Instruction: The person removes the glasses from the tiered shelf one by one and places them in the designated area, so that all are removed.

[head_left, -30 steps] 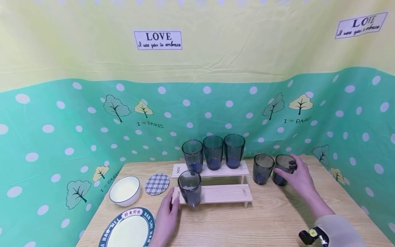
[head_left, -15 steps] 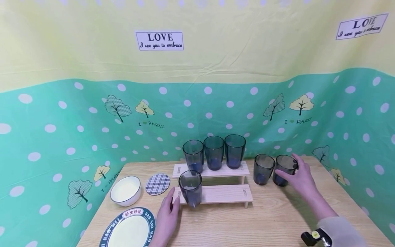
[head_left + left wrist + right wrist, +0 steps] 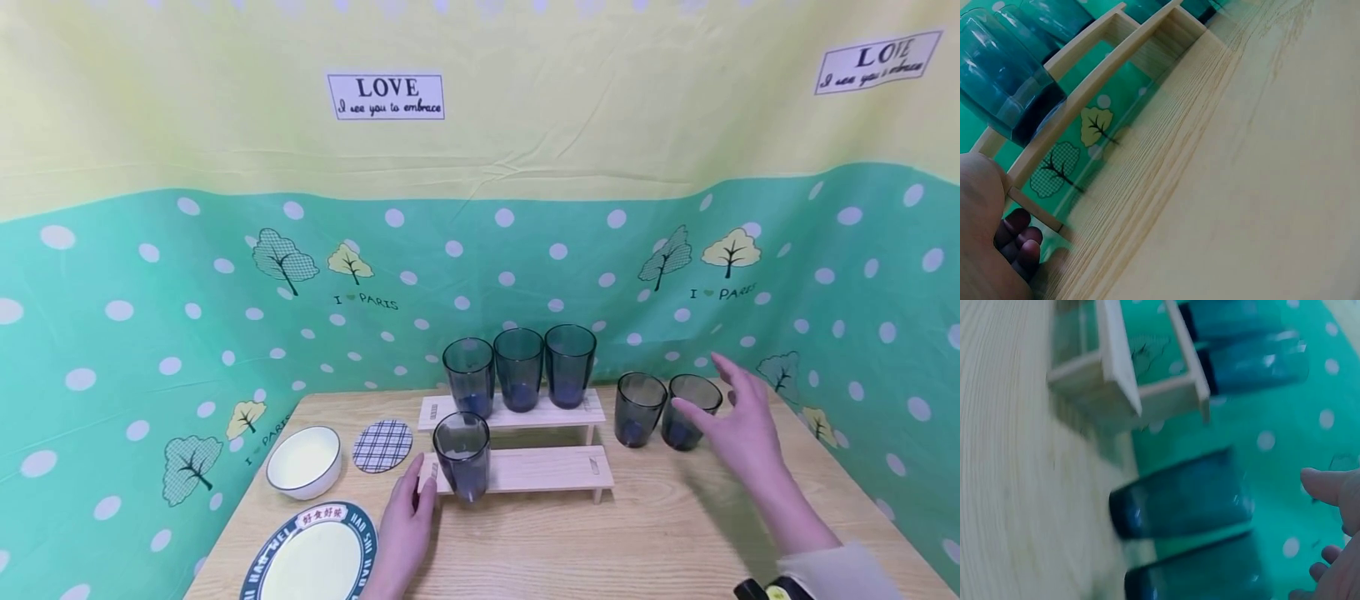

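My left hand [image 3: 406, 521] grips the left end of a low two-tier wooden rack [image 3: 543, 469]; in the left wrist view its curled fingers [image 3: 1025, 240] show beside the rack's leg. Just right of that hand, a smoky tumbler [image 3: 461, 458] stands upright on the lower tier. Off to the right, my right hand [image 3: 747, 429] is beside another tumbler [image 3: 679, 433], thumb and fingers spread with nothing held. The right wrist view has the thumb [image 3: 1322, 485] apart from the glasses. A matching tumbler [image 3: 637, 417] stands close to its left on the table.
Three taller tumblers [image 3: 519, 371] line the upper tier. To the left are a white bowl [image 3: 303, 462], a checked round coaster [image 3: 382, 446] and a blue-rimmed plate [image 3: 365, 542]. A green and yellow curtain [image 3: 480, 258] encloses the wooden table [image 3: 570, 550] at the back and sides.
My right hand has let go of the rightmost tumbler and drawn off to the right, its fingers spreading wider. The left hand and all the glasses keep their places.
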`<state>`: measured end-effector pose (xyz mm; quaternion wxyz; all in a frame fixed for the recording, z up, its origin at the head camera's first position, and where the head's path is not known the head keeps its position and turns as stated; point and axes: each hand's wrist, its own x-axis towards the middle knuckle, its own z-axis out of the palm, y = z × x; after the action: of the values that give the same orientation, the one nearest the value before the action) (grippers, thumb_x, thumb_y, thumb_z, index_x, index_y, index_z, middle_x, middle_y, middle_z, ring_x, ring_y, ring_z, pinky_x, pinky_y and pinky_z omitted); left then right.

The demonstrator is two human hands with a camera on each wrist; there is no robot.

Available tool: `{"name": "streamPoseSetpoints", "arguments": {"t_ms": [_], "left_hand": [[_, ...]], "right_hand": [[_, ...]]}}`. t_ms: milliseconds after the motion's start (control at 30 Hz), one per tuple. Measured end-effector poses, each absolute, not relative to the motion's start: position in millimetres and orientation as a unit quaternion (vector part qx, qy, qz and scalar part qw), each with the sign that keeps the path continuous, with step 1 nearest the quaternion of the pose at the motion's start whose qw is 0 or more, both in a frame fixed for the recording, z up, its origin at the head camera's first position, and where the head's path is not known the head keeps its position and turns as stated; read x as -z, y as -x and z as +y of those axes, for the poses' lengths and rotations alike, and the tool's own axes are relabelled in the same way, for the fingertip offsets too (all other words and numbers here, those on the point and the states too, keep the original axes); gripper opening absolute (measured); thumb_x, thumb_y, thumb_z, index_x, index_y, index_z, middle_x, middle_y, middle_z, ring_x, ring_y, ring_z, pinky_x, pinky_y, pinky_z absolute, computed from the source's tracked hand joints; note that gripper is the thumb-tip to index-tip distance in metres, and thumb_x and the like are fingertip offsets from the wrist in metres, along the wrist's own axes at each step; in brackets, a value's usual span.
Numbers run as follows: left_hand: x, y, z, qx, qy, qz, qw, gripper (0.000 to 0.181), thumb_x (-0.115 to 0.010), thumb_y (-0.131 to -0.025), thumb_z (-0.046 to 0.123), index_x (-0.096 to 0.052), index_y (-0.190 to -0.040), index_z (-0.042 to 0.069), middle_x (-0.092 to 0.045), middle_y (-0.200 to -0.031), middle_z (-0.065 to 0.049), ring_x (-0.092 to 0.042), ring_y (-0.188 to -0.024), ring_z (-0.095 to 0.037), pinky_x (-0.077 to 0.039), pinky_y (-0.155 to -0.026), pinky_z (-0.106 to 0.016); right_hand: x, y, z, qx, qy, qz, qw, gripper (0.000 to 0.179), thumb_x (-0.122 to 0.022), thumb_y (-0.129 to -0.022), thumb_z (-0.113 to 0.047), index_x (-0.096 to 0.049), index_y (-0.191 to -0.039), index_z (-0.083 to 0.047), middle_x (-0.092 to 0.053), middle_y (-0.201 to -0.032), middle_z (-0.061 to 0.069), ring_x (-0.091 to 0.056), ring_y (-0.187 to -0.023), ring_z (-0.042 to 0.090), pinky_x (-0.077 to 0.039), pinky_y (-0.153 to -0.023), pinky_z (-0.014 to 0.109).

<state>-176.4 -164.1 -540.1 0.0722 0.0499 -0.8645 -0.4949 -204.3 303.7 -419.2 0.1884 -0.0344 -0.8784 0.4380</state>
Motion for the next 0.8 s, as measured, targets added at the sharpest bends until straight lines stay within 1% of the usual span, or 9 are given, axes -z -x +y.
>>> {"name": "streamPoseSetpoints", "arguments": {"t_ms": [100,233,300,400,467,500,567,700,800], "left_hand": [[540.0,176.1,-164.2,0.493,-0.050,-0.865,0.074,0.062,-0.050,-0.119,0.041,-0.041,-0.170,0.007,-0.047,-0.165,-0.028,-0.047,-0.152,-0.048,-0.042,-0.123,-0.065],[539.2,175.9,-163.7,0.490,-0.049,-0.867,0.075,0.062,-0.050,-0.119,0.041,-0.041,-0.170,0.007,-0.047,-0.165,-0.028,-0.046,-0.152,-0.048,-0.041,-0.123,-0.066],[538.6,175.9,-163.3,0.489,-0.049,-0.868,0.075,0.062,-0.050,-0.119,0.041,-0.041,-0.170,0.007,-0.048,-0.165,-0.028,-0.046,-0.152,-0.049,-0.042,-0.122,-0.066],[537.8,175.9,-162.9,0.489,-0.049,-0.868,0.074,0.062,-0.050,-0.119,0.041,-0.041,-0.170,0.007,-0.048,-0.165,-0.028,-0.046,-0.152,-0.049,-0.042,-0.122,-0.066],[537.3,175.8,-162.8,0.489,-0.050,-0.868,0.073,0.062,-0.050,-0.119,0.041,-0.041,-0.170,0.007,-0.048,-0.164,-0.028,-0.047,-0.152,-0.049,-0.042,-0.122,-0.066],[537.1,175.7,-162.7,0.490,-0.051,-0.867,0.072,0.062,-0.050,-0.119,0.040,-0.041,-0.170,0.007,-0.048,-0.164,-0.028,-0.047,-0.152,-0.049,-0.042,-0.122,-0.066],[536.7,175.6,-162.7,0.491,-0.051,-0.867,0.071,0.062,-0.050,-0.119,0.040,-0.041,-0.170,0.007,-0.048,-0.165,-0.028,-0.046,-0.152,-0.049,-0.042,-0.122,-0.066],[536.9,175.2,-162.8,0.493,-0.052,-0.866,0.070,0.062,-0.050,-0.119,0.041,-0.040,-0.170,0.007,-0.049,-0.164,-0.028,-0.047,-0.152,-0.049,-0.042,-0.122,-0.066],[537.4,174.7,-162.8,0.493,-0.052,-0.865,0.072,0.062,-0.050,-0.119,0.040,-0.040,-0.171,0.007,-0.049,-0.164,-0.028,-0.047,-0.152,-0.049,-0.041,-0.122,-0.066]], "right_hand": [[409.6,198.2,288.1,-0.448,0.017,-0.873,0.193,0.105,-0.088,-0.098,-0.038,-0.023,-0.177,-0.016,-0.023,-0.175,0.029,-0.034,-0.150,0.061,-0.034,-0.118,0.081],[400.0,191.2,267.8,-0.455,-0.007,-0.869,0.193,0.103,-0.089,-0.097,-0.037,-0.027,-0.177,-0.020,-0.024,-0.176,0.026,-0.037,-0.151,0.059,-0.036,-0.118,0.079],[396.5,188.3,258.0,-0.461,-0.016,-0.867,0.190,0.102,-0.090,-0.096,-0.037,-0.029,-0.176,-0.022,-0.025,-0.177,0.023,-0.036,-0.152,0.058,-0.035,-0.119,0.079],[392.8,184.3,243.0,-0.472,-0.035,-0.862,0.183,0.100,-0.091,-0.095,-0.038,-0.032,-0.175,-0.021,-0.028,-0.177,0.019,-0.037,-0.154,0.054,-0.034,-0.123,0.073],[391.7,182.3,232.5,-0.477,-0.051,-0.859,0.179,0.099,-0.091,-0.095,-0.037,-0.034,-0.174,-0.020,-0.033,-0.175,0.016,-0.038,-0.155,0.050,-0.034,-0.125,0.067],[391.2,181.3,227.1,-0.482,-0.061,-0.856,0.176,0.098,-0.091,-0.095,-0.036,-0.036,-0.174,-0.018,-0.035,-0.174,0.015,-0.040,-0.154,0.049,-0.036,-0.126,0.063],[390.5,179.8,216.0,-0.494,-0.076,-0.851,0.164,0.097,-0.091,-0.095,-0.034,-0.037,-0.173,-0.017,-0.037,-0.172,0.015,-0.040,-0.154,0.047,-0.036,-0.127,0.061],[392.5,178.0,192.8,-0.515,-0.095,-0.841,0.140,0.097,-0.093,-0.093,-0.035,-0.039,-0.172,-0.021,-0.039,-0.171,0.010,-0.039,-0.156,0.044,-0.035,-0.128,0.063],[395.6,177.6,174.7,-0.533,-0.110,-0.830,0.121,0.096,-0.093,-0.092,-0.036,-0.041,-0.171,-0.023,-0.039,-0.172,0.006,-0.039,-0.157,0.042,-0.033,-0.130,0.061]]}}
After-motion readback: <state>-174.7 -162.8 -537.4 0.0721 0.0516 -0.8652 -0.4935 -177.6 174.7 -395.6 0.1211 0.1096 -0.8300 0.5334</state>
